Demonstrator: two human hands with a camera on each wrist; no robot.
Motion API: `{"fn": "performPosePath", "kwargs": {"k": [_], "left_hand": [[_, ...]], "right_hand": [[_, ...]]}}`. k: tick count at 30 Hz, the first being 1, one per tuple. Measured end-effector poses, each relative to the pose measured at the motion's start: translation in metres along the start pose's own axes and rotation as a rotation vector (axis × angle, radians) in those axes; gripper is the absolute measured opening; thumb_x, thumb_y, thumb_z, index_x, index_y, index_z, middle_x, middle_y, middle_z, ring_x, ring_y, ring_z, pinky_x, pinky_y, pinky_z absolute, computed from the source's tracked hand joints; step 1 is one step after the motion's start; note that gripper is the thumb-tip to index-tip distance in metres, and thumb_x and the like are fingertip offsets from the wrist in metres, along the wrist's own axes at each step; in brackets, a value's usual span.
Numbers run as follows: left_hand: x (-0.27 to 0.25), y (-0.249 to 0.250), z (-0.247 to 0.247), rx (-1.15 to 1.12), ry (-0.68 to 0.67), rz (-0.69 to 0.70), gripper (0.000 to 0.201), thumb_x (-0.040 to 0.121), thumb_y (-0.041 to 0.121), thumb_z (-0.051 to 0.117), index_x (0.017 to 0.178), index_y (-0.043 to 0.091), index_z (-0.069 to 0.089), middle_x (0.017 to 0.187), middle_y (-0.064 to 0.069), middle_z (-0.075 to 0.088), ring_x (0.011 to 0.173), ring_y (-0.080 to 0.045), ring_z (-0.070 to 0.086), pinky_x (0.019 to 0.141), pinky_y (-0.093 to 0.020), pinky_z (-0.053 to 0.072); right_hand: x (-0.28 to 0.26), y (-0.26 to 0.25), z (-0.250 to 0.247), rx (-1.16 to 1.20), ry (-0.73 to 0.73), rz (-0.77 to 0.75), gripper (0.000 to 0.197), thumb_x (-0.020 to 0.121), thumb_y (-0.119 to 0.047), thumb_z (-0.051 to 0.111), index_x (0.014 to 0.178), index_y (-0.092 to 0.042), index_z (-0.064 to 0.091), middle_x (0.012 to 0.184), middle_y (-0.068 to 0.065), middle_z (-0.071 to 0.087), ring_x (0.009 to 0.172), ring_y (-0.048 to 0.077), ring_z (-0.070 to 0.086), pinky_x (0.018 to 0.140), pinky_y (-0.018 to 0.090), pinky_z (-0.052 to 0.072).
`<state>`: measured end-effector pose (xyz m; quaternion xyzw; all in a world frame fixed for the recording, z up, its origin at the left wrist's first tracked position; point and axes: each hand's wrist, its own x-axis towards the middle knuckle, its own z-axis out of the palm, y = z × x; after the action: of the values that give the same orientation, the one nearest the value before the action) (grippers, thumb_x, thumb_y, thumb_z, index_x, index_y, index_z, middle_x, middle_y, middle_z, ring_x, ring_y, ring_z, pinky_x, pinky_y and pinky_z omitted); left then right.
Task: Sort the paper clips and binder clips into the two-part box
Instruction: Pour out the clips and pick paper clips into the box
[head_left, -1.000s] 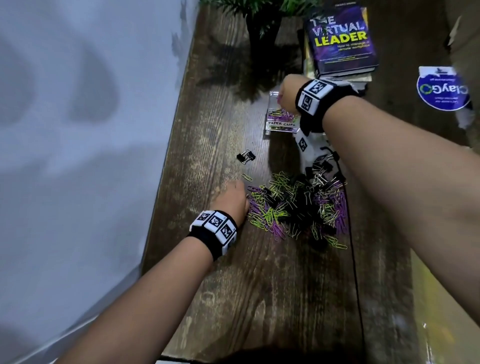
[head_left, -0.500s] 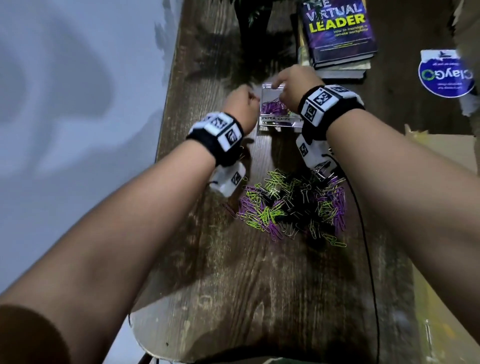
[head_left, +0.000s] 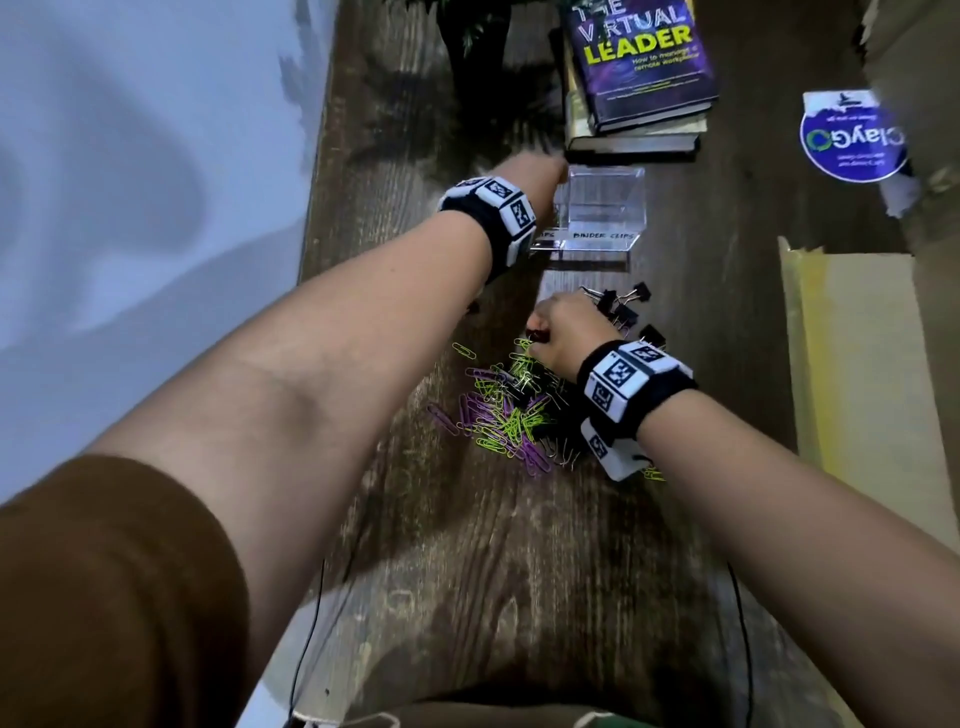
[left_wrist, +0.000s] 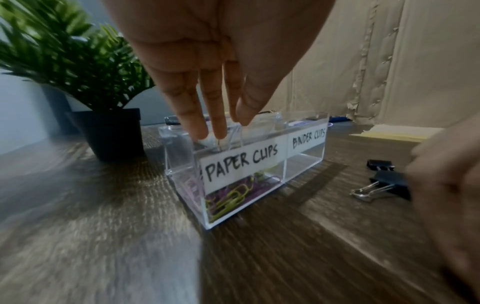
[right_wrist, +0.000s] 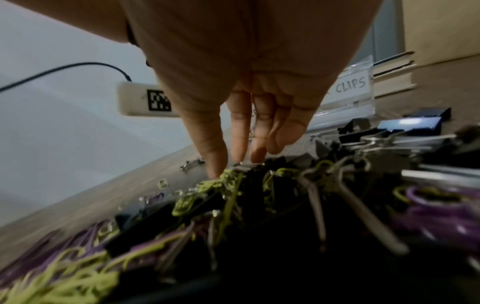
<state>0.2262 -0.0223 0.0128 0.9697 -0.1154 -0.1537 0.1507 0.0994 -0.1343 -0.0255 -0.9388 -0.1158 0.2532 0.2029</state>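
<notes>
A clear two-part box (head_left: 602, 236) stands on the wooden table, labelled PAPER CLIPS (left_wrist: 241, 160) and BINDER CLIPS. The paper-clip part holds several green and purple clips; the binder-clip part looks empty. My left hand (left_wrist: 223, 125) hovers over the paper-clip part, fingers straight and pointing down, gripping nothing. A thin clip shows just below its fingertips. A mixed pile of clips (head_left: 514, 410) lies nearer me. My right hand (right_wrist: 244, 158) reaches down into the pile (right_wrist: 259, 205), with its thumb on green paper clips. Black binder clips (head_left: 623, 306) lie between the pile and the box.
A stack of books (head_left: 639, 67) stands right behind the box, and a potted plant (left_wrist: 111, 133) behind it to the left. Cardboard (head_left: 872, 364) lies along the right side and a blue sticker (head_left: 852, 137) at the far right. The table's left edge drops off beside my left arm.
My left hand went from the pile up to the paper-clip part of the box. My right hand left the box and came down onto the pile.
</notes>
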Motion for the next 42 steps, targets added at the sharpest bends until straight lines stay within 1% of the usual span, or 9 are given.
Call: {"fn": "performPosePath", "kwargs": {"k": [3, 7, 10, 14, 20, 24, 32, 38, 42], "left_hand": [[-0.022, -0.006, -0.003, -0.093, 0.102, 0.003, 0.041, 0.09, 0.012, 0.051, 0.13, 0.013, 0.051, 0.13, -0.011, 0.057, 0.122, -0.026, 0.05, 0.101, -0.03, 0.038], [-0.075, -0.026, 0.012, -0.169, 0.217, -0.07, 0.025, 0.087, 0.014, 0.054, 0.11, 0.014, 0.062, 0.111, -0.008, 0.063, 0.107, -0.023, 0.058, 0.092, -0.03, 0.043], [-0.125, -0.039, 0.042, -0.235, 0.135, -0.134, 0.018, 0.086, 0.012, 0.057, 0.102, 0.012, 0.066, 0.105, -0.008, 0.064, 0.098, -0.022, 0.061, 0.088, -0.03, 0.047], [-0.171, -0.049, 0.085, -0.201, 0.05, -0.205, 0.026, 0.084, 0.021, 0.064, 0.109, 0.015, 0.062, 0.117, -0.006, 0.056, 0.108, -0.023, 0.057, 0.097, -0.036, 0.046], [-0.191, -0.041, 0.105, -0.157, 0.008, -0.26, 0.059, 0.08, 0.043, 0.068, 0.129, 0.015, 0.05, 0.136, -0.007, 0.041, 0.125, -0.024, 0.042, 0.104, -0.042, 0.041], [-0.198, -0.035, 0.107, -0.137, 0.016, -0.263, 0.054, 0.081, 0.045, 0.065, 0.126, 0.018, 0.052, 0.126, -0.004, 0.044, 0.121, -0.02, 0.043, 0.096, -0.042, 0.047], [-0.202, -0.026, 0.106, -0.126, 0.062, -0.249, 0.038, 0.085, 0.038, 0.065, 0.114, 0.015, 0.057, 0.116, -0.005, 0.048, 0.115, -0.021, 0.045, 0.093, -0.035, 0.042], [-0.2, -0.025, 0.112, -0.17, 0.07, -0.257, 0.017, 0.09, 0.026, 0.059, 0.099, 0.012, 0.06, 0.11, -0.007, 0.052, 0.108, -0.023, 0.049, 0.098, -0.036, 0.042], [-0.202, -0.028, 0.105, -0.203, 0.113, -0.3, 0.013, 0.093, 0.02, 0.053, 0.1, 0.01, 0.058, 0.103, -0.008, 0.062, 0.098, -0.026, 0.058, 0.079, -0.03, 0.042]], "right_hand": [[-0.001, -0.003, 0.008, -0.093, 0.017, -0.04, 0.025, 0.083, -0.024, 0.066, 0.106, -0.014, 0.062, 0.113, 0.009, 0.054, 0.116, 0.029, 0.044, 0.098, 0.04, 0.041], [-0.004, -0.006, 0.012, -0.122, 0.08, -0.101, 0.021, 0.088, -0.024, 0.061, 0.106, -0.013, 0.064, 0.112, 0.01, 0.057, 0.116, 0.029, 0.044, 0.1, 0.04, 0.038], [-0.005, 0.004, 0.011, -0.071, 0.081, -0.059, 0.018, 0.088, -0.017, 0.06, 0.105, -0.01, 0.064, 0.113, 0.01, 0.06, 0.116, 0.028, 0.045, 0.102, 0.04, 0.039], [-0.01, 0.019, 0.006, -0.028, 0.118, 0.023, 0.02, 0.085, -0.003, 0.055, 0.102, -0.008, 0.065, 0.111, 0.014, 0.063, 0.112, 0.029, 0.049, 0.099, 0.039, 0.043], [-0.012, 0.016, 0.002, -0.046, 0.172, 0.027, 0.026, 0.087, -0.017, 0.061, 0.112, -0.012, 0.061, 0.12, 0.008, 0.055, 0.122, 0.026, 0.041, 0.106, 0.04, 0.037], [-0.012, 0.0, 0.011, -0.148, 0.071, -0.06, 0.034, 0.086, -0.024, 0.065, 0.116, -0.009, 0.06, 0.119, 0.009, 0.057, 0.121, 0.027, 0.041, 0.108, 0.039, 0.034], [-0.009, -0.002, 0.021, -0.158, 0.048, -0.019, 0.028, 0.087, -0.022, 0.061, 0.108, -0.004, 0.061, 0.116, 0.014, 0.058, 0.12, 0.03, 0.044, 0.108, 0.041, 0.036], [-0.012, 0.004, 0.009, 0.123, 0.062, 0.032, 0.014, 0.085, -0.008, 0.064, 0.099, -0.007, 0.064, 0.103, 0.009, 0.066, 0.095, 0.022, 0.062, 0.088, 0.031, 0.05], [-0.016, 0.006, -0.005, 0.518, 0.044, 0.142, 0.03, 0.09, -0.003, 0.057, 0.119, -0.008, 0.062, 0.105, 0.011, 0.067, 0.077, 0.015, 0.062, 0.061, 0.018, 0.05]]}}
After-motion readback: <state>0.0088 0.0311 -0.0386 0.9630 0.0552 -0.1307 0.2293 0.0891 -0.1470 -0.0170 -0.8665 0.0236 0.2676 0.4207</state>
